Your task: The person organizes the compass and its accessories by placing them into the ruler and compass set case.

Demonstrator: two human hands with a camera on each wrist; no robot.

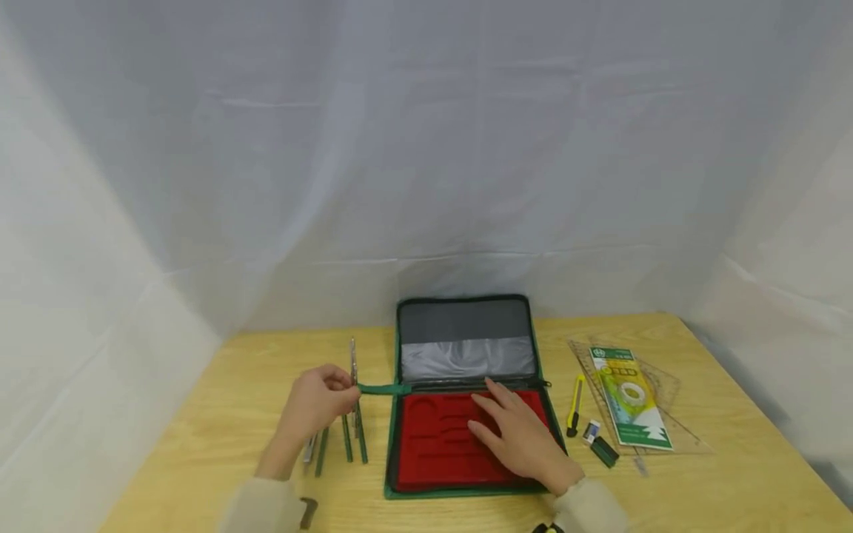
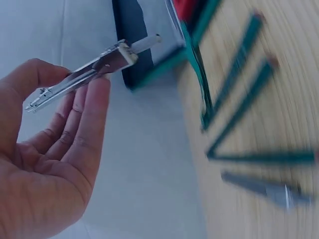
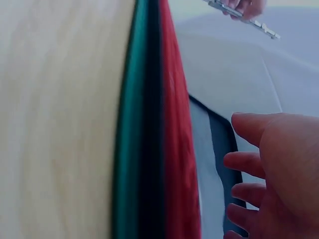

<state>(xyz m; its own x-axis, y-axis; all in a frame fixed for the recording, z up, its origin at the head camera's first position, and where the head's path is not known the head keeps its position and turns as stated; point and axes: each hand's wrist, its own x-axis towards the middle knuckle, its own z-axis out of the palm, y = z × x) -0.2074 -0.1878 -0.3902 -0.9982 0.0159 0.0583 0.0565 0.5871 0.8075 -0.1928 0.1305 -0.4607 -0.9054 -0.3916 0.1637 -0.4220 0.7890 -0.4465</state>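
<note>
Left wrist view: the left hand [image 2: 55, 154] pinches a metal compass [image 2: 92, 72] between thumb and fingertips, lifted clear of the counter [image 2: 294, 99]. Gripping it along the body probably leaves both ends free. The right hand [image 1: 523, 440] holds nothing; its fingers are spread wide over the right part of the red tray [image 1: 426, 448], perhaps to steady the case [image 1: 466, 318], though whether they touch the lining I cannot tell. The case lies with its lid raised behind, which leaves the shaped hollows within reach.

Green pencils [image 2: 244, 107] and a grey tool [image 2: 269, 189] lie left of the case, handy for the left hand. To the right, a yellow cutter [image 1: 575, 406], an eraser [image 1: 591, 431] and a card packet [image 1: 633, 403] on clear rulers [image 1: 686, 440] seem set aside as a group.

The right hand hides several hollows, and the packet covers much of the rulers. A green strap [image 1: 383, 389] appears to meet the left fingertips from the head, but the left wrist view shows them apart. The grey tool is too blurred to name, and the dark piece [image 1: 308, 512] beside the left sleeve is unclear.
</note>
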